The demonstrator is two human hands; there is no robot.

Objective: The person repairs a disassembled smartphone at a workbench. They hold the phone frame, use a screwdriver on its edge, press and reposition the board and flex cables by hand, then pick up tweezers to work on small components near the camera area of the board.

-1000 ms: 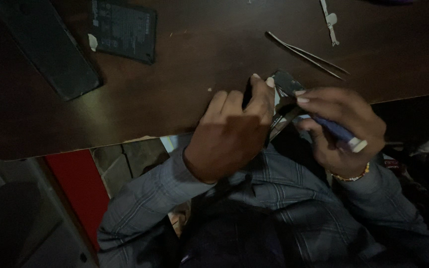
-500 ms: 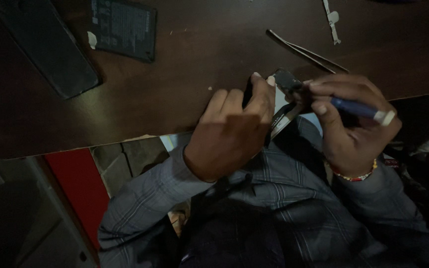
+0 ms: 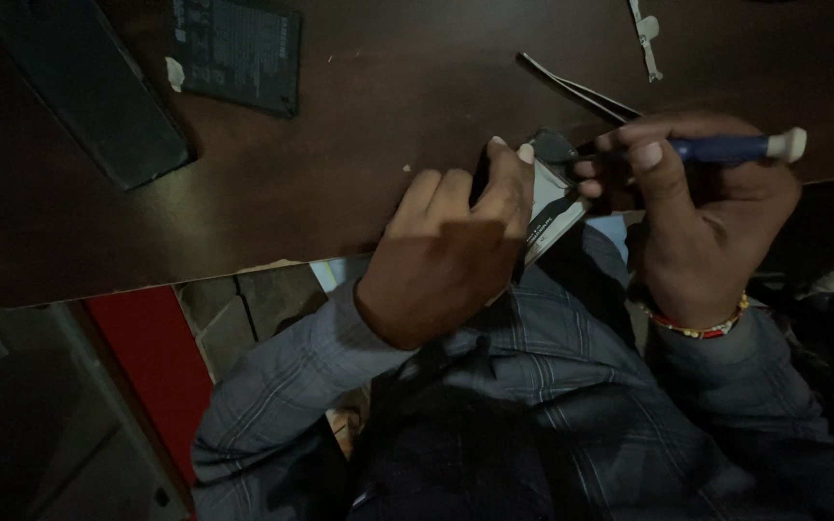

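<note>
My left hand [image 3: 451, 246] grips a small phone-like device [image 3: 550, 198] at the near edge of the dark brown table [image 3: 359, 145], fingers curled over its top. My right hand [image 3: 702, 217] holds a blue-handled screwdriver [image 3: 726, 148] with a white cap, lying almost level, its tip pointing left at the device's upper corner. Much of the device is hidden behind my left fingers. A beaded bracelet [image 3: 697, 328] circles my right wrist.
Metal tweezers [image 3: 571, 87] lie on the table just beyond my right hand. A flat dark battery [image 3: 238, 48] and a black slab [image 3: 89, 96] rest at the far left. A small pale strip [image 3: 646, 34] lies at the top right. A red object [image 3: 152, 357] stands below the table.
My right hand has turned the screwdriver from pointing down-right to nearly level, and risen toward the device's top corner. My left hand has stayed in place on the device.
</note>
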